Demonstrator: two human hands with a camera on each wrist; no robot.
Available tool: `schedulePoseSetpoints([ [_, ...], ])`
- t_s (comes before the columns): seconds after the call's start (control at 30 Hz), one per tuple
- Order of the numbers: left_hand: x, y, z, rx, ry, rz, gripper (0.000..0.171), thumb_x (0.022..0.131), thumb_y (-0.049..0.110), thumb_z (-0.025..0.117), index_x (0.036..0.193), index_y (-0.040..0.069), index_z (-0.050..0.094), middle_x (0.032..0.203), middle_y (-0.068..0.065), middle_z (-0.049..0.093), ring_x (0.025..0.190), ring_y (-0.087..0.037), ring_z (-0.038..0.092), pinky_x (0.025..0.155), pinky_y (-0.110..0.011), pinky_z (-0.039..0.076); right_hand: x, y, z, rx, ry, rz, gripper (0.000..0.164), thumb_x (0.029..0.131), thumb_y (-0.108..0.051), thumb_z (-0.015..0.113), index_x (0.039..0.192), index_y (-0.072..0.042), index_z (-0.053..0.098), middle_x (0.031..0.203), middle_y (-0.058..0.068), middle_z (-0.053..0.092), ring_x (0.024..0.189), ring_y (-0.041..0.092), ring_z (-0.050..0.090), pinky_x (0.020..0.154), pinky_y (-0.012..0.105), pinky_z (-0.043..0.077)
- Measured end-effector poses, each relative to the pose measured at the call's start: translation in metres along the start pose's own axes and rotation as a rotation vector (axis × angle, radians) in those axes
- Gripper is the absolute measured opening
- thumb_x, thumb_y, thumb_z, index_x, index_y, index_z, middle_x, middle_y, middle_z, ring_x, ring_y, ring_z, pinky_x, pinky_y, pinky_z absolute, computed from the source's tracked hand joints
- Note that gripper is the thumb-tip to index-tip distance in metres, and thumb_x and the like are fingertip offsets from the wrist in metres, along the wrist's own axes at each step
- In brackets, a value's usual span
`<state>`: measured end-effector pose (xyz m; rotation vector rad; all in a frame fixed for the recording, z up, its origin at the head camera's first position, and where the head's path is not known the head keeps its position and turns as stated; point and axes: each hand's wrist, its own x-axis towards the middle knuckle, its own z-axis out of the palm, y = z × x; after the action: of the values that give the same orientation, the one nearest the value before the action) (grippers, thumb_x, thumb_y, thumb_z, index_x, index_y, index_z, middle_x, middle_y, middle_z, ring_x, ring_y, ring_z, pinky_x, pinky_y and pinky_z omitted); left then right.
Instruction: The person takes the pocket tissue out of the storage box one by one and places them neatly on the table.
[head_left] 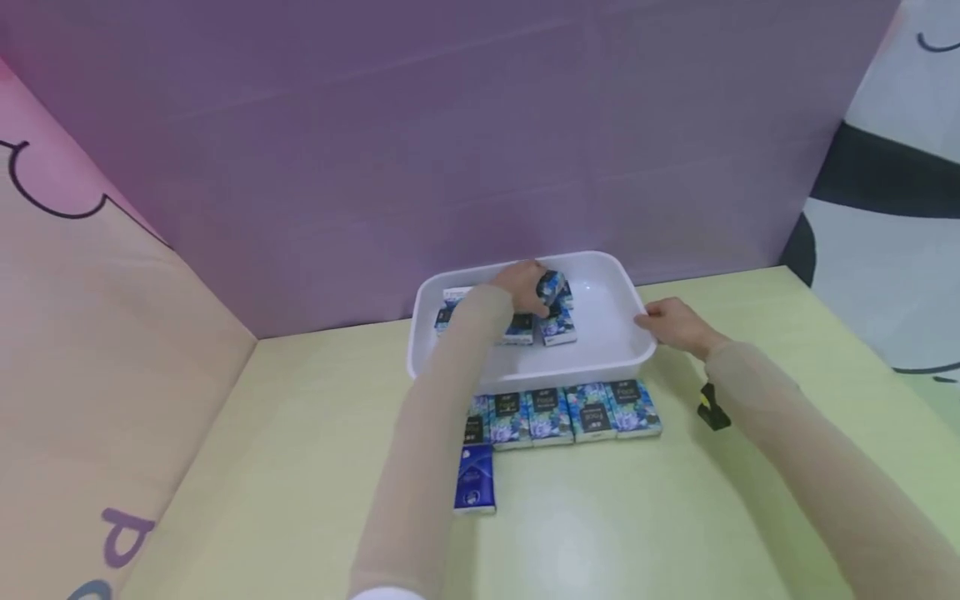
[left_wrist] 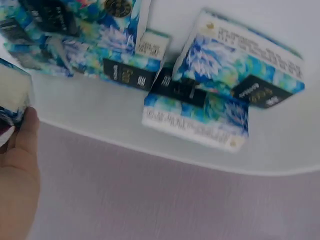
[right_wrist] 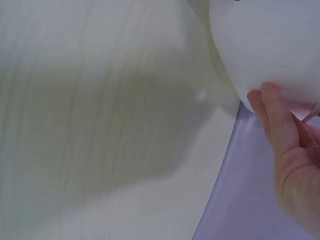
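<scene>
Inside the white tray [head_left: 606, 325], my left hand [head_left: 521, 283] grips a blue floral tissue pack [head_left: 551, 287]. In the left wrist view, only part of that hand [left_wrist: 20, 170] and the end of its pack [left_wrist: 14, 92] show at the left edge. Several like packs lie loosely in the tray, among them a floral pack [head_left: 558, 330] just below the hand. On the tray's right rim, my right hand [head_left: 678, 325] pinches the edge. Its fingers [right_wrist: 282, 120] lie against the tray's outer wall in the right wrist view; the thumb is mostly hidden.
In front of the tray, a row of floral packs [head_left: 550, 417] lies on the pale wooden table [head_left: 600, 517]. A dark blue pack [head_left: 475, 479] sits below the row's left end, partly behind my left sleeve. The purple backdrop [head_left: 450, 150] rises behind the tray.
</scene>
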<state>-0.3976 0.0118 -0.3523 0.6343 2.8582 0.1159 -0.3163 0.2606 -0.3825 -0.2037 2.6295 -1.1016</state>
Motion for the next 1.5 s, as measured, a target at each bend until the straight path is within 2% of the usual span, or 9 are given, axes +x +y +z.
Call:
schedulePoseSetpoints([
  [0.17, -0.010, -0.002, -0.010, 0.031, 0.067, -0.016, 0.075, 0.076, 0.039, 0.071, 0.136, 0.006, 0.041, 0.141, -0.009, 0.042, 0.129, -0.023, 0.039, 0.112, -0.033, 0.028, 0.007, -0.001, -0.003, 0.003, 0.002, -0.014, 0.045, 0.097, -0.020, 0.041, 0.126, 0.014, 0.043, 0.117, 0.030, 0.055, 0.104, 0.038, 0.055, 0.091, 0.048, 0.048],
  [0.4, -0.032, -0.003, -0.015, -0.075, 0.134, -0.083, 0.073, 0.075, 0.038, 0.072, 0.132, 0.001, 0.044, 0.142, -0.014, 0.039, 0.129, -0.027, 0.039, 0.112, -0.036, 0.029, 0.015, -0.003, -0.004, 0.015, -0.001, -0.042, 0.043, 0.096, -0.018, 0.041, 0.123, 0.016, 0.044, 0.114, 0.032, 0.055, 0.102, 0.038, 0.055, 0.090, 0.047, 0.049],
  [0.57, -0.055, -0.002, -0.016, -0.092, 0.130, -0.079, 0.072, 0.075, 0.040, 0.071, 0.129, 0.000, 0.046, 0.134, -0.015, 0.046, 0.116, -0.026, 0.050, 0.103, -0.034, 0.041, 0.023, -0.002, -0.005, 0.014, 0.002, -0.036, 0.042, 0.096, -0.018, 0.042, 0.122, 0.015, 0.045, 0.113, 0.031, 0.056, 0.099, 0.034, 0.057, 0.087, 0.044, 0.051],
  [0.73, -0.081, 0.003, -0.014, -0.047, 0.130, -0.076, 0.071, 0.073, 0.044, 0.072, 0.125, 0.001, 0.049, 0.122, -0.012, 0.052, 0.104, -0.024, 0.053, 0.095, -0.034, 0.047, 0.030, -0.002, -0.006, 0.006, 0.008, -0.031, 0.042, 0.097, -0.018, 0.041, 0.123, 0.015, 0.045, 0.113, 0.031, 0.056, 0.098, 0.034, 0.057, 0.086, 0.041, 0.052],
  [0.8, -0.093, 0.007, -0.013, -0.035, 0.125, -0.085, 0.065, 0.072, 0.045, 0.072, 0.118, 0.002, 0.054, 0.115, -0.011, 0.054, 0.097, -0.023, 0.054, 0.091, -0.034, 0.049, 0.031, -0.001, -0.006, 0.006, 0.005, -0.030, 0.042, 0.097, -0.017, 0.040, 0.123, 0.015, 0.044, 0.114, 0.032, 0.055, 0.099, 0.036, 0.057, 0.087, 0.042, 0.051],
  [0.97, -0.121, 0.018, -0.010, -0.007, 0.107, -0.091, 0.055, 0.072, 0.048, 0.071, 0.104, 0.005, 0.059, 0.112, -0.011, 0.055, 0.090, -0.023, 0.054, 0.087, -0.036, 0.051, 0.032, 0.002, -0.007, 0.008, 0.000, -0.027, 0.045, 0.097, -0.018, 0.040, 0.125, 0.016, 0.041, 0.117, 0.033, 0.053, 0.103, 0.040, 0.055, 0.088, 0.044, 0.051],
  [1.07, -0.135, 0.023, -0.005, 0.021, 0.111, -0.070, 0.053, 0.072, 0.050, 0.070, 0.100, 0.006, 0.060, 0.109, -0.010, 0.057, 0.088, -0.021, 0.054, 0.084, -0.034, 0.052, 0.033, 0.004, -0.008, 0.010, 0.003, -0.023, 0.045, 0.097, -0.018, 0.040, 0.125, 0.016, 0.041, 0.117, 0.033, 0.053, 0.104, 0.040, 0.054, 0.089, 0.045, 0.050],
  [1.27, -0.167, 0.031, 0.015, 0.061, 0.128, -0.025, 0.061, 0.071, 0.052, 0.070, 0.105, 0.002, 0.059, 0.097, -0.007, 0.058, 0.070, -0.016, 0.055, 0.065, -0.027, 0.054, 0.033, 0.004, -0.009, 0.013, -0.002, -0.016, 0.044, 0.097, -0.019, 0.039, 0.125, 0.015, 0.042, 0.117, 0.032, 0.053, 0.105, 0.040, 0.054, 0.092, 0.048, 0.048],
  [1.5, -0.201, 0.038, 0.048, 0.132, 0.249, 0.065, 0.075, 0.070, 0.050, 0.072, 0.114, -0.008, 0.056, 0.102, -0.014, 0.059, 0.077, -0.019, 0.060, 0.071, -0.029, 0.057, 0.034, 0.001, -0.010, 0.018, -0.004, -0.027, 0.045, 0.097, -0.019, 0.040, 0.124, 0.017, 0.042, 0.116, 0.033, 0.053, 0.104, 0.040, 0.053, 0.092, 0.049, 0.047],
])
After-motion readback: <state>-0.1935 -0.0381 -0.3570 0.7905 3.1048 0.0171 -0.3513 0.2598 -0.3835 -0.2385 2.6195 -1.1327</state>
